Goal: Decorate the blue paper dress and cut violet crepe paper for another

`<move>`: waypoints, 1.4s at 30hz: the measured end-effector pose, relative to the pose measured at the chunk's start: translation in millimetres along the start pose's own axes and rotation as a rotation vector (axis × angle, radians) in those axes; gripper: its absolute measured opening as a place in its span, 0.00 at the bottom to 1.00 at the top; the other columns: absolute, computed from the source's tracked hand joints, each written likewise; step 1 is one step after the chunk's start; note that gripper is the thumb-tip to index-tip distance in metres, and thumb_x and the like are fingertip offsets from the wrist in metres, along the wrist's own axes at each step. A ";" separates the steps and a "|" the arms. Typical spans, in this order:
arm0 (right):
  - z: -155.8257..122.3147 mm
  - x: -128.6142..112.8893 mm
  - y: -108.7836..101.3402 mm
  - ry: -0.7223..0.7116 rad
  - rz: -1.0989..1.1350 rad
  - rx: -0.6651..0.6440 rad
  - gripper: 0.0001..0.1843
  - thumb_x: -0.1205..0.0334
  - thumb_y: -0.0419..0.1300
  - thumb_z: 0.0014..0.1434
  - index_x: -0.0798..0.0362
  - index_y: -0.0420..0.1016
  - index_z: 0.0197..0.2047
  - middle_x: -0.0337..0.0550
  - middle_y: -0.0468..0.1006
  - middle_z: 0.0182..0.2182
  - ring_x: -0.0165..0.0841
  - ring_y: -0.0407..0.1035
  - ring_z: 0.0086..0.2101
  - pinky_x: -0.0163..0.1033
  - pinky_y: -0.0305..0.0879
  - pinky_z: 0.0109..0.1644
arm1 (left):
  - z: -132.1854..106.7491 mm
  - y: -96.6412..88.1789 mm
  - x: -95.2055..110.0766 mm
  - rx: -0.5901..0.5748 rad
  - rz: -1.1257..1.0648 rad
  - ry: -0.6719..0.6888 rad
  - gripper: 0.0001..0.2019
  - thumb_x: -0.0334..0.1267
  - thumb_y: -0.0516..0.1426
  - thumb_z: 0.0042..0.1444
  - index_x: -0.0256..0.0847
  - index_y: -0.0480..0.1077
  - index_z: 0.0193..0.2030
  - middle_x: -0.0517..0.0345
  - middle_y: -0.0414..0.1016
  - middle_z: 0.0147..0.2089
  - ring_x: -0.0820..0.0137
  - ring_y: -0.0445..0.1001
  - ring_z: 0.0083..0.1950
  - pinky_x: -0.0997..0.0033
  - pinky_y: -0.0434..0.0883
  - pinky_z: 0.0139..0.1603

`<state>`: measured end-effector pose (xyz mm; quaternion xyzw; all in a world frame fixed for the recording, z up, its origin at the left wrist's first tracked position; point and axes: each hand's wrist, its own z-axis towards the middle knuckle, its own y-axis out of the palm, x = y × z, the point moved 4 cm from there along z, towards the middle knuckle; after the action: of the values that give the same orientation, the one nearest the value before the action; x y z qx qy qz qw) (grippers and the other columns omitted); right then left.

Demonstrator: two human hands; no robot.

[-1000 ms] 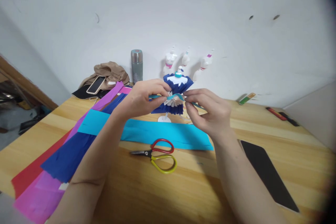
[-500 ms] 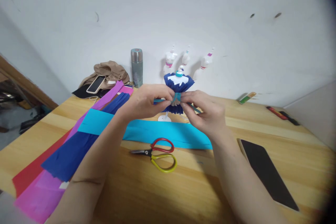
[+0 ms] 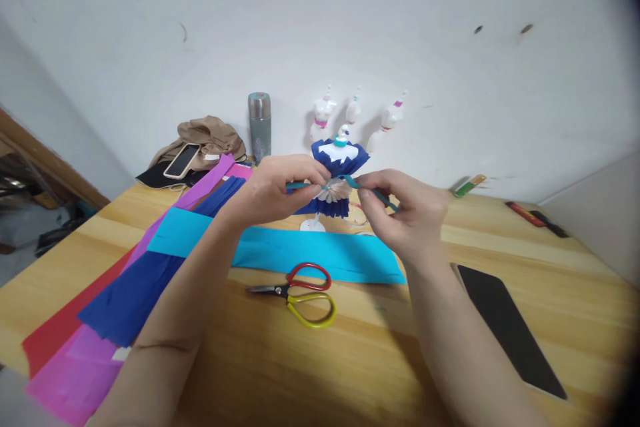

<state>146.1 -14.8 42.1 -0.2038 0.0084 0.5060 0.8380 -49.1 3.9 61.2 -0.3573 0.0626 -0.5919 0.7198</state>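
Observation:
Midway between my hands stands a miniature dress form (image 3: 340, 150) on a white round base, dressed in dark blue ruffled paper (image 3: 356, 163) above and below the waist. A pale pleated piece (image 3: 335, 191) shows at its waist front. My left hand (image 3: 280, 190) pinches one end of a narrow teal strip (image 3: 349, 181) at the form's left side. My right hand (image 3: 407, 210) pinches the strip's other part just right of the waist, its tail hanging past the fingers. Below lie a wide turquoise paper band (image 3: 320, 257) and scissors (image 3: 280, 291) with red and yellow handles.
Blue (image 3: 125, 300), purple and red paper strips lie at the left. Behind are a thermos (image 3: 259, 127), a phone (image 3: 182, 161) on brown cloth (image 3: 213, 137), and several white miniature forms (image 3: 324, 110) by the wall. A dark flat tablet-like object (image 3: 510, 327) lies right.
My right hand has moved right, drawing the teal strip away from the waist front, so the pale pleats show more. My left hand keeps its pinch almost in place.

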 end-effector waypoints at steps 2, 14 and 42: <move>-2.6 0.4 3.9 0.004 0.018 -0.017 0.10 0.74 0.60 0.59 0.47 0.74 0.36 0.36 0.80 0.29 0.29 0.70 0.23 0.36 0.66 0.26 | 0.4 1.0 1.0 -0.012 -0.008 0.000 0.07 0.31 0.58 0.61 0.41 0.76 0.34 0.55 0.84 0.41 0.68 0.82 0.47 0.70 0.78 0.50; 1.7 4.5 -4.1 -0.047 -0.053 0.061 0.10 0.72 0.61 0.63 0.46 0.78 0.39 0.38 0.81 0.30 0.31 0.73 0.24 0.37 0.69 0.25 | -1.3 -14.0 -3.4 0.103 0.212 -0.030 0.08 0.33 0.57 0.64 0.41 0.79 0.37 0.56 0.83 0.37 0.71 0.80 0.38 0.73 0.75 0.41; 1.0 10.0 1.1 -0.198 -0.159 0.048 0.11 0.73 0.59 0.64 0.46 0.75 0.40 0.43 0.83 0.34 0.38 0.79 0.34 0.45 0.75 0.36 | -2.4 -4.2 -22.0 0.146 0.330 -0.039 0.11 0.35 0.55 0.65 0.48 0.79 0.39 0.58 0.83 0.39 0.65 0.79 0.42 0.62 0.76 0.47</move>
<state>149.8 -5.6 40.5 -0.1330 -0.0786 0.4552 0.8769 -60.1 22.4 54.6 -0.3002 0.0632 -0.4618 0.8322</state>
